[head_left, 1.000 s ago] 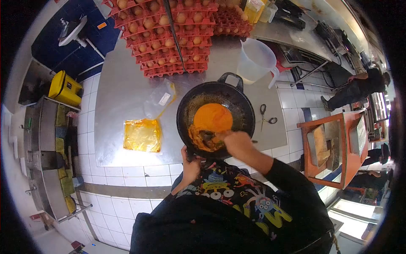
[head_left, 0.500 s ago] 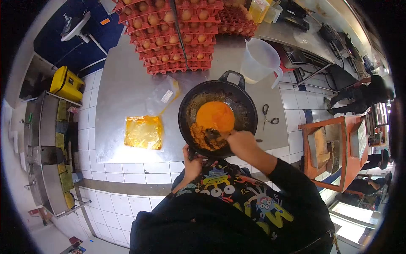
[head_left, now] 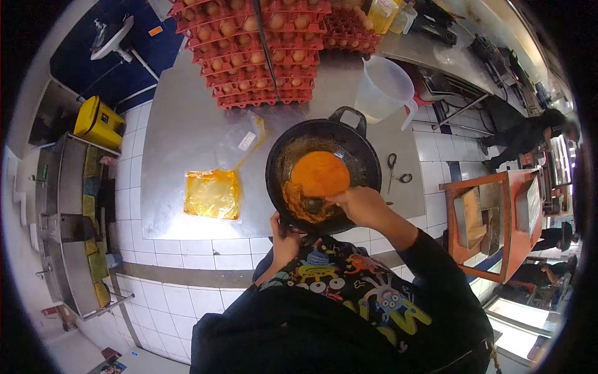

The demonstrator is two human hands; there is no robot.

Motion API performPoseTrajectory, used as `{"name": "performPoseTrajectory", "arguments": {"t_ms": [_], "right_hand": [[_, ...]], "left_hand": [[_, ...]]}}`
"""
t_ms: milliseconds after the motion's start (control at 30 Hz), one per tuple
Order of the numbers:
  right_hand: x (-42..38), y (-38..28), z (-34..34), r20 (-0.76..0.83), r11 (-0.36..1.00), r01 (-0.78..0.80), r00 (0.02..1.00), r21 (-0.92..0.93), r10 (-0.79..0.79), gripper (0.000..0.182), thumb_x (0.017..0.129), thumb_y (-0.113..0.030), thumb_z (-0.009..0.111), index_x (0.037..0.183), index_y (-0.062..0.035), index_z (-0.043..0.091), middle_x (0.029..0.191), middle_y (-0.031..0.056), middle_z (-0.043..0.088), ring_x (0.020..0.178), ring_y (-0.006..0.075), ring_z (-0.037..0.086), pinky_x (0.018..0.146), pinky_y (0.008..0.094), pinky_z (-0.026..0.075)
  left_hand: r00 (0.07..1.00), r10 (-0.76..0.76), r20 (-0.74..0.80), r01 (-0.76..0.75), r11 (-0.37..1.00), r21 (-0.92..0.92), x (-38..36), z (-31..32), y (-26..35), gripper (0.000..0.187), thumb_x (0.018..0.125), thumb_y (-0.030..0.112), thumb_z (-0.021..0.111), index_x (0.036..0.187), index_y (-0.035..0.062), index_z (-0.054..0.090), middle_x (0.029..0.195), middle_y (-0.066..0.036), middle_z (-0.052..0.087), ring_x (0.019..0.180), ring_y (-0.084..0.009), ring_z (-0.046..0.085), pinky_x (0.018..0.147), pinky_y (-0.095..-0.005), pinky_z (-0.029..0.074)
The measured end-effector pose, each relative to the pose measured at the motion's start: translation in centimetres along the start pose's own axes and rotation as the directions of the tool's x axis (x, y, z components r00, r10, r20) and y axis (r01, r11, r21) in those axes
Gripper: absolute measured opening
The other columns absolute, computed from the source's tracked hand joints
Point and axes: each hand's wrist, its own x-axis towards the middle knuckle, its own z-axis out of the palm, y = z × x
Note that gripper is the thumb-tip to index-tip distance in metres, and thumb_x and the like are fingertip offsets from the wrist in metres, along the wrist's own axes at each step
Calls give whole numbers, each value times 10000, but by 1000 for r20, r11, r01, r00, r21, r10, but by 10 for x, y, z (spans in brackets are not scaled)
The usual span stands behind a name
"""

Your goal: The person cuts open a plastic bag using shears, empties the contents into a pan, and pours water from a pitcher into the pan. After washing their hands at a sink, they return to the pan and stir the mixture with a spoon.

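A black wok [head_left: 283, 146] with loop handles stands on the steel table in front of me. Bright orange liquid [head_left: 324, 173] pools in it beside a thicker, lumpy orange-brown paste [head_left: 299, 206] along the near left side. My left hand [head_left: 285, 242] is closed around the wok's near handle, which is mostly hidden. Over the near right rim, my right hand [head_left: 362, 206] grips a dark spoon [head_left: 313, 203]. Its bowl is down in the paste at the liquid's edge, and the fingers cover most of its handle.
Left of the wok lies an orange-stained plastic bag [head_left: 212, 194]. Black scissors [head_left: 392, 168] and a translucent jug [head_left: 383, 90] are on its right. Red egg trays [head_left: 261, 56] stack at the back. Beyond the steel table [head_left: 165, 156], a person [head_left: 520, 140] stands near an orange cart [head_left: 498, 249].
My right hand and the spoon have shifted slightly within the wok, the spoon's bowl a little nearer to me. My left hand keeps its hold. The person at the right has moved.
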Motion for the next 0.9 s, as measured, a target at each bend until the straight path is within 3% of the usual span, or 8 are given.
{"name": "performPoseTrajectory", "arguments": {"t_ms": [67, 133, 200, 267, 400, 467, 633, 900], "right_hand": [[-8, -7, -6, 109, 999, 40, 993, -4, -40, 363, 763, -101, 524, 1103, -161, 637, 839, 145, 578, 654, 307, 623, 620, 410, 504], [-19, -25, 5, -48, 986, -3, 999, -165, -5, 373, 764, -114, 525, 1119, -168, 625, 830, 136, 582, 663, 299, 627, 611, 401, 504], [-10, -29, 18, -58, 985, -67, 997, -157, 58, 386, 762, -105, 523, 1132, -165, 618, 836, 134, 581, 673, 293, 628, 603, 394, 505], [-7, -28, 20, -64, 981, -121, 992, -149, 112, 400, 760, -96, 522, 1145, -162, 610, 842, 131, 581, 682, 287, 628, 596, 387, 505], [-25, -26, 7, 0, 988, -45, 999, -145, 46, 436, 757, -96, 525, 1186, -150, 580, 839, 133, 574, 704, 276, 623, 582, 378, 505], [-30, -25, 4, 13, 980, -2, 1000, -198, 4, 437, 758, -102, 525, 1188, -149, 578, 832, 135, 572, 714, 276, 623, 584, 382, 506], [-14, -6, 21, -40, 985, -134, 991, -107, 130, 395, 790, -114, 513, 1171, -178, 594, 852, 131, 594, 745, 283, 630, 615, 394, 502], [-21, -6, -3, 107, 986, -80, 990, -148, 96, 353, 843, -124, 459, 1152, -221, 601, 835, 112, 615, 740, 293, 631, 636, 403, 503]], "left_hand": [[993, -104, -57, 105, 994, 19, -12, 22, 26, 653, 724, -159, 354, 1275, 167, 221, 1099, -151, 476, 873, -216, 594, 666, -338, 542], [995, -100, -29, 99, 995, -20, -10, 18, 20, 644, 728, -156, 355, 1268, 170, 227, 1099, -153, 476, 890, -241, 596, 666, -368, 551], [996, -93, 9, 93, 994, -49, -3, 5, 7, 635, 731, -153, 356, 1262, 173, 232, 1099, -155, 476, 907, -265, 599, 666, -398, 559], [992, 100, 81, -114, 973, 200, 5, -13, -8, 624, 735, -158, 335, 1252, 176, 236, 1097, -156, 472, 912, -320, 592, 693, -486, 564], [992, 121, 25, -123, 951, 284, 4, -11, -10, 619, 734, -174, 311, 1244, 170, 238, 1101, -162, 467, 915, -346, 587, 698, -559, 553], [1000, -9, -14, 9, 1000, -3, -9, 12, 15, 620, 738, -181, 310, 1244, 170, 235, 1101, -162, 468, 909, -330, 590, 693, -553, 555], [1000, -15, 19, 14, 999, 39, -5, 8, 12, 596, 764, -178, 296, 1245, 166, 225, 1116, -163, 459, 916, -335, 585, 691, -549, 559], [999, -43, -20, 42, 998, -38, -5, 7, 8, 604, 772, -174, 287, 1260, 175, 215, 1114, -165, 468, 912, -322, 582, 680, -561, 560]]}}
